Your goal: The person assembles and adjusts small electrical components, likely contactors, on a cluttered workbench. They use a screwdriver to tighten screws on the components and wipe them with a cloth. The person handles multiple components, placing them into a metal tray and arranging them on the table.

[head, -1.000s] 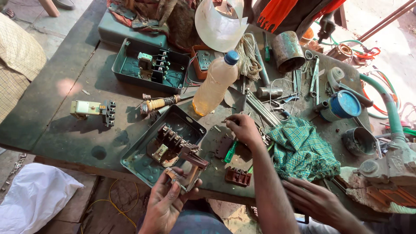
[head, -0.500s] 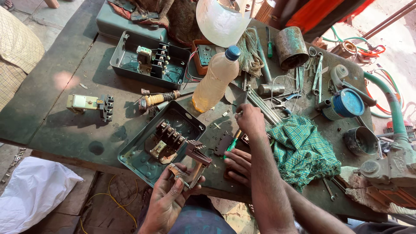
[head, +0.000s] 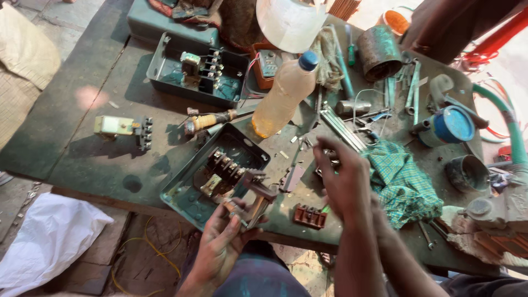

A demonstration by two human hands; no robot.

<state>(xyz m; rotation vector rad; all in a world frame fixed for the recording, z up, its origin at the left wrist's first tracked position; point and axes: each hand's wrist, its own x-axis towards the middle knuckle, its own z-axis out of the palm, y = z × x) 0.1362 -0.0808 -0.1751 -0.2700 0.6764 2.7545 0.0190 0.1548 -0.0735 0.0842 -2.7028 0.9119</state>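
Note:
My left hand (head: 223,242) is at the table's near edge, gripping a brown switch part with metal contacts (head: 257,197) tilted over the corner of an open green metal box (head: 190,201). That box holds a dark terminal block (head: 225,165). My right hand (head: 344,181) hovers back-up, fingers spread, its fingertips over small loose metal pieces (head: 329,155); its palm is hidden. A brown terminal strip (head: 309,216) lies just left of my wrist. A second forearm (head: 399,258) lies beside my right arm, its hand hidden.
A plastic bottle of yellowish liquid (head: 283,93) stands mid-table. Around it are a wooden-handled screwdriver (head: 212,120), a second open box with wiring (head: 192,74), a green checked cloth (head: 404,181), a blue-lidded tin (head: 448,125), a rusty can (head: 379,52) and a small switch unit (head: 124,127).
My right hand has drawn back a little from the scattered tools toward the small metal pieces. The other hand near the terminal strip has slipped under my arm. My left hand still holds the brown part.

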